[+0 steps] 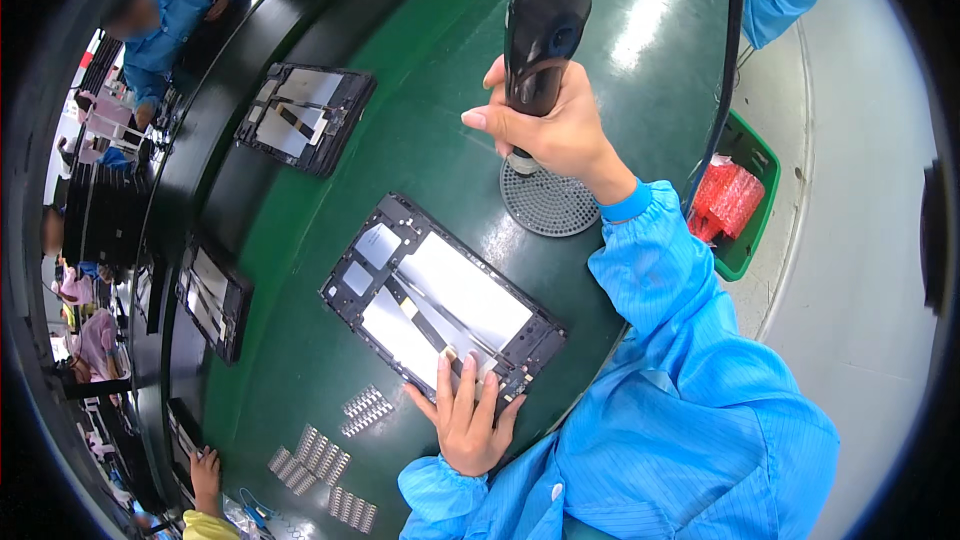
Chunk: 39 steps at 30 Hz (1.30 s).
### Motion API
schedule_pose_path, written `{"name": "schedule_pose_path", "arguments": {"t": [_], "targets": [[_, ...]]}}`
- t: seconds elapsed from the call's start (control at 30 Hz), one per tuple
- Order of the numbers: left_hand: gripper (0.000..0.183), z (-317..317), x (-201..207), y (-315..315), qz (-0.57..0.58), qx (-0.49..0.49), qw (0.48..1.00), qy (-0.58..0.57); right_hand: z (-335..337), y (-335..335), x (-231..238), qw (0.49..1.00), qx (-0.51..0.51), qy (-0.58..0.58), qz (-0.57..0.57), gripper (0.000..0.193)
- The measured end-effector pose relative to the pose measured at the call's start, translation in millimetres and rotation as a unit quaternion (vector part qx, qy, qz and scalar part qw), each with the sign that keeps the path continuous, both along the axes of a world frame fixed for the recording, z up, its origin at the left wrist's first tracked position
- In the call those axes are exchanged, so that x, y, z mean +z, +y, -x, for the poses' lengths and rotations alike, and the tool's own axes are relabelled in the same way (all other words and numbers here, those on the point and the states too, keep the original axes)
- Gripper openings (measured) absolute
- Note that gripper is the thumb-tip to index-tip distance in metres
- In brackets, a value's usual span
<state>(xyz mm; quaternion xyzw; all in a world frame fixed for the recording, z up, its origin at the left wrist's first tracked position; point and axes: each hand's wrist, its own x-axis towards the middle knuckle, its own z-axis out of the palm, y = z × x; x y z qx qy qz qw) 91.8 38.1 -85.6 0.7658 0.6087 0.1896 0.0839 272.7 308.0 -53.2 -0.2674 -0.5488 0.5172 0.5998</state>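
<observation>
My right hand (570,135) is wrapped round an upright black handheld tool (545,30). Its top joins a ribbed black cord, and its lower tip stands over a grey perforated round disc (550,200). An opened tablet (450,290) lies on the green table, its inside facing up, with silvery white panels, dark ribbon cables and a black frame. Fingers spread, my left hand (470,430) rests on the tablet's near edge, by the end of the cables. Several small silvery metal parts in rows (367,410) lie left of that hand.
Another opened tablet unit (305,120) lies farther left, and a third (215,295) at the table's left edge. A black cable (730,60) hangs at the right, near a green basket (765,155) with red wrap. Another person's hand (205,470) is at lower left.
</observation>
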Motion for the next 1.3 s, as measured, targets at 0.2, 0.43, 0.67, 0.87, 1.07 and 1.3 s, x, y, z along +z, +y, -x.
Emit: {"name": "schedule_pose_path", "arguments": {"t": [0.2, 0.43, 0.67, 0.87, 1.07, 1.3], "targets": [[0.057, -31, 48, -11, 0.005, 0.005, 1.000, -0.005, -29, -11, 47, 1.000, 0.000, -0.011, 0.001, 0.030], [0.054, -46, 88, -46, -0.006, 0.034, 0.999, -0.026, -28, -42, 93, 1.000, 0.026, -0.010, 0.005, 0.030], [0.059, -16, 90, -22, -0.046, 0.033, 0.997, -0.053, -3, -73, 108, 0.997, -0.014, -0.079, 0.003, 0.030], [0.042, 38, 121, -50, -0.083, 0.109, 0.988, -0.077, 4, -82, 108, 0.998, 0.019, -0.059, -0.031, 0.030], [0.030, 124, 135, -85, 0.045, 0.311, 0.943, -0.113, 5, -87, 114, 0.996, 0.027, -0.054, -0.061, 0.031], [0.032, 153, 118, -93, 0.118, 0.310, 0.930, -0.158, 4, -103, 132, 0.992, 0.035, 0.017, -0.116, 0.033]]}}
